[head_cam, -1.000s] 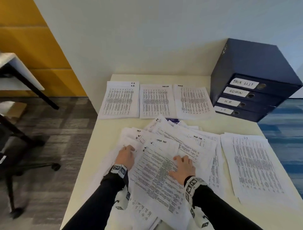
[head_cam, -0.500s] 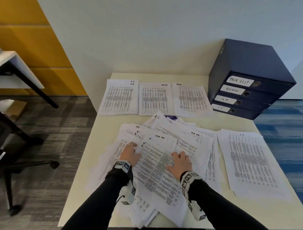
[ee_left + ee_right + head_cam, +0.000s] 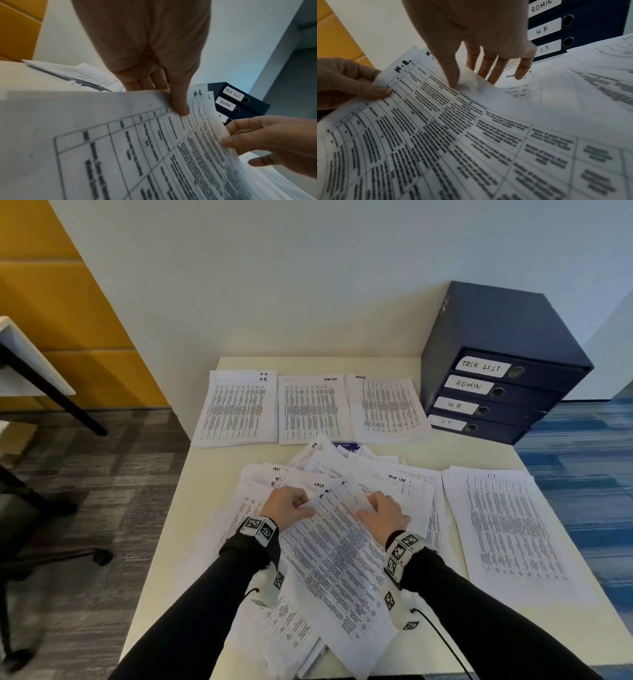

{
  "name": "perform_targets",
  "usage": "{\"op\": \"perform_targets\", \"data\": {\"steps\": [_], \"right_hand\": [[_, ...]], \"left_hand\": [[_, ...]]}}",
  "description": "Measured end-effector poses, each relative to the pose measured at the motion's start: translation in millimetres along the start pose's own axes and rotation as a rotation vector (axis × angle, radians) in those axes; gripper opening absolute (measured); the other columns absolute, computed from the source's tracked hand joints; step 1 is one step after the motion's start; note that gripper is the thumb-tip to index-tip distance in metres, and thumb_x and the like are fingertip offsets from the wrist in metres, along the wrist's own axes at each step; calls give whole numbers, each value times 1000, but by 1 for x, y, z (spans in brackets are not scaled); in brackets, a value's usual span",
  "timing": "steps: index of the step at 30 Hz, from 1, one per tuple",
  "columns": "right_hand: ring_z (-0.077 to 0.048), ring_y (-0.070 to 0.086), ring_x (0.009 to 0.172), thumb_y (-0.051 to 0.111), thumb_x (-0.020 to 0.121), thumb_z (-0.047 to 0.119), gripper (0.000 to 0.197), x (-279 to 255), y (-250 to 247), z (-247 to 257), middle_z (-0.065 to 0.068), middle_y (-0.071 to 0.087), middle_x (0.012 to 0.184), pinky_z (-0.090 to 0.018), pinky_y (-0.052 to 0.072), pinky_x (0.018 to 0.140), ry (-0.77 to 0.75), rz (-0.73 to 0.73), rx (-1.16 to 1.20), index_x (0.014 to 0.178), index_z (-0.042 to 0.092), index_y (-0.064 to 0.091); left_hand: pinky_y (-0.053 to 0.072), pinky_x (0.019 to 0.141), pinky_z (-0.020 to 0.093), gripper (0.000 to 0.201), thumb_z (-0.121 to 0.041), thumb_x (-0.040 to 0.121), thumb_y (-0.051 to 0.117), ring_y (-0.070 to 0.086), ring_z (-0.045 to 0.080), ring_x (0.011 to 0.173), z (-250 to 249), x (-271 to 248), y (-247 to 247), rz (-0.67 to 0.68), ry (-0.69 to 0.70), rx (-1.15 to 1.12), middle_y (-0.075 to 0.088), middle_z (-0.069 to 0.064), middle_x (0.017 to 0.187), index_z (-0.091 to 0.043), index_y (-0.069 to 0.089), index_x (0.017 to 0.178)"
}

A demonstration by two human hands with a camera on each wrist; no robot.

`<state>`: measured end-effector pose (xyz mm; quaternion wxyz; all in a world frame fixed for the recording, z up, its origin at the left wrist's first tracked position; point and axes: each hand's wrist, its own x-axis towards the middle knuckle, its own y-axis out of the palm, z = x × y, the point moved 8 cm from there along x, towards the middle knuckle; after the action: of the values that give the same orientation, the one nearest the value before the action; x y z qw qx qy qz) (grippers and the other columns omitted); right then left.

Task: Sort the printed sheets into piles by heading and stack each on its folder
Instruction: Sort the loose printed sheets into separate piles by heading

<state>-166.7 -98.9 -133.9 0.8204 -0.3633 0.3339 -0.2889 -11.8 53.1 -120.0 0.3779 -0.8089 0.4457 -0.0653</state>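
1. The sheet headed "H.R." (image 3: 342, 559) lay on top of the loose heap of printed sheets (image 3: 404, 484) in the middle of the table (image 3: 164, 542); its top end was lifted off the heap, its lower end hung over the near edge.
2. My left hand (image 3: 286, 506) pinched the sheet's top left edge, thumb on the printed face and fingers curled behind it; the left wrist view showed the thumb (image 3: 180, 106) pressed just below the heading.
3. My right hand (image 3: 383, 513) held the top right edge; the thumb (image 3: 453, 79) lay on the face and the other fingers (image 3: 494, 69) reached straight behind the paper, so the sheet sat between them.
4. Three tidy piles lay in a row at the far side; the H.R. pile (image 3: 236, 409) on the left, the Task List pile (image 3: 313, 409) in the middle, the Admin pile (image 3: 388, 407) on the right, each close beside the next.
5. A fourth pile (image 3: 510, 532) lay to the right of the heap; its heading was too small to read.
6. Four dark blue folders (image 3: 534, 392) lay stacked at the far right corner, labelled Task List, Admin, H.R. and I.T. from the top down; no sheets rested on them.
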Motion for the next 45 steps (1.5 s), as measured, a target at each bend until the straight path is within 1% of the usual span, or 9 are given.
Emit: {"op": "perform_targets", "data": {"steps": [2,6,11,15,19,27,33,40,45], "right_hand": [[-15,47,90,59,87,36,15,-2,-2,-5,12,51,94,-41,33,96,-19,-6,85,94,28,48],[-15,52,100,61,89,25,32,-11,-7,-10,-2,56,116,-35,44,94,-75,-77,307,118,19,48],[-11,49,102,57,91,23,38,-17,-11,-11,-1,42,125,-32,45,92,-183,-193,238,128,22,46],[-15,51,109,58,91,29,39,-18,1,-2,2,38,122,-30,46,91,-271,-123,164,128,26,49],[-17,52,104,68,83,32,53,-10,6,-4,0,36,122,-34,47,92,-168,-77,263,130,25,45],[-18,52,99,75,74,31,49,5,-1,-2,1,48,108,-43,48,90,-126,-67,269,112,18,48],[-19,55,91,73,77,31,48,-6,-2,7,1,37,114,-33,47,79,-160,-156,246,112,19,42],[-15,46,108,72,73,45,41,0,18,6,2,36,114,-39,43,98,-136,4,169,106,28,55],[-19,37,107,69,79,34,17,0,14,10,3,34,108,-36,39,91,-175,-11,43,88,27,56]], "left_hand": [[31,52,17,36,-23,78,76,40,5,49,1,3,2,-2,-13,-7,46,-8,52,-25,48,56],[29,52,20,39,-25,78,76,36,8,51,-1,8,7,7,-29,1,40,-6,54,-21,43,58],[25,50,17,44,-26,79,76,32,7,51,-2,11,11,21,-33,3,34,-6,56,-19,37,59],[27,50,17,42,-28,77,77,33,7,50,0,16,10,34,-19,-19,37,-7,55,-19,39,59],[26,52,20,47,-23,79,76,29,7,47,-7,17,9,79,35,-53,32,-7,53,-20,34,57],[25,56,23,48,-24,78,77,28,3,45,2,15,8,103,50,-71,31,-10,46,-22,35,53],[26,55,22,48,-25,78,77,28,2,44,7,13,10,103,42,-88,32,-11,44,-22,36,53],[26,55,23,48,-24,78,77,26,3,44,12,9,10,107,53,-80,32,-10,47,-21,35,55],[33,59,24,34,-35,80,73,40,6,53,21,9,13,116,-1,-49,46,-8,57,-20,48,63]]}}
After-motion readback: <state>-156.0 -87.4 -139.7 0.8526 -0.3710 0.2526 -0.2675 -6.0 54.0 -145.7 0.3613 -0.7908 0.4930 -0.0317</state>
